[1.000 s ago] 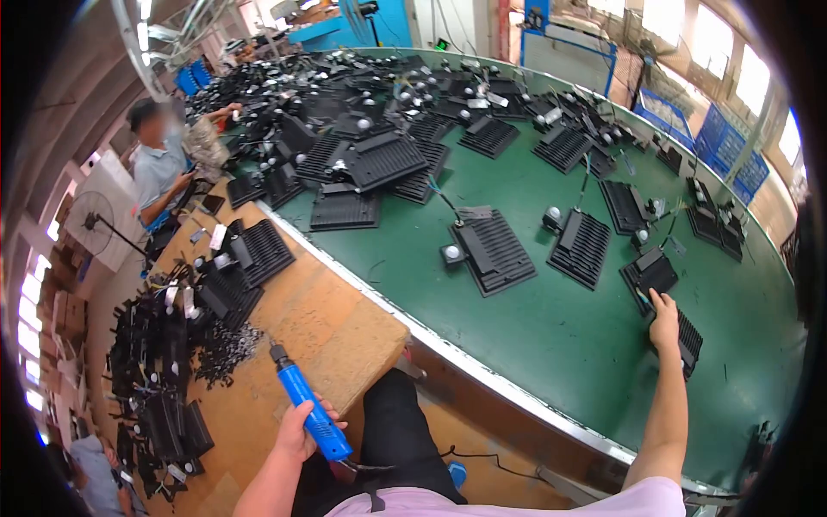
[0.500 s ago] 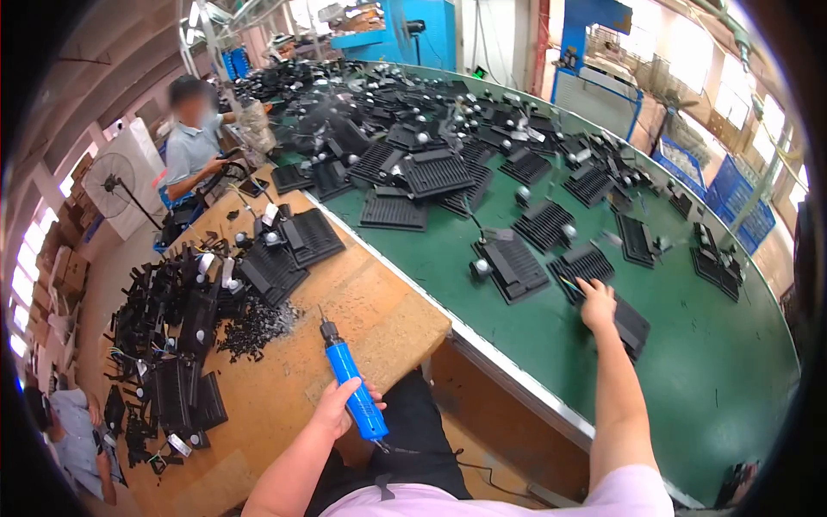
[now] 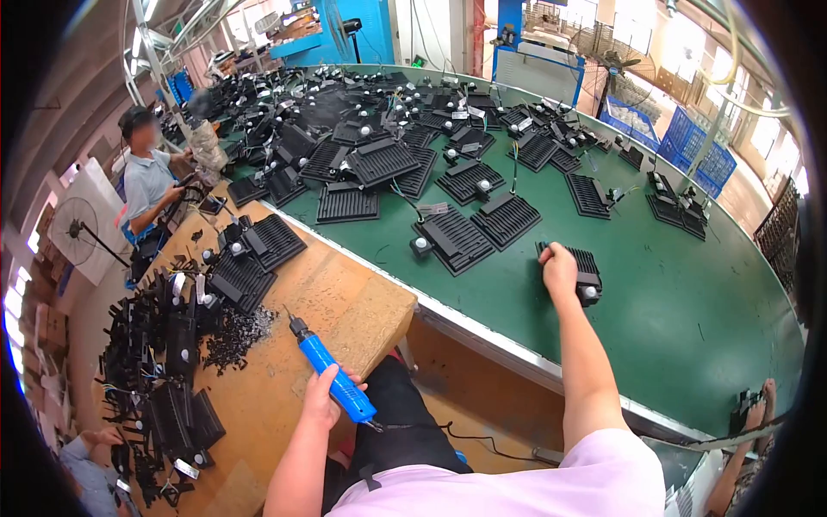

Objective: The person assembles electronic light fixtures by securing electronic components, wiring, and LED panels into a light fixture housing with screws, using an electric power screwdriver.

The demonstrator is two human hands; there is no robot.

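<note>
In the head view, I have the left hand [image 3: 327, 393] wrapped firmly round a blue power screwdriver [image 3: 350, 396], its grip closed on the body. The tool slants across the near edge of the wooden table [image 3: 353, 306], close to the corner beside the green table [image 3: 663, 345], its bit pointing toward a heap of small dark pieces [image 3: 237, 338].

My right hand [image 3: 561, 269] reaches over the green table's near edge to a black finned unit [image 3: 582, 262], touching its left side. The fingertips are partly hidden, so I cannot tell whether that grip pinches it. A round white lens [image 3: 590, 293] sits at the unit's near right corner.

Farther in, I see a finned pair [image 3: 506, 219] side by side. A crowded pile [image 3: 345, 108] covers the green table's far left end. A co-worker [image 3: 146, 185] is beyond the wooden table's far edge.
</note>
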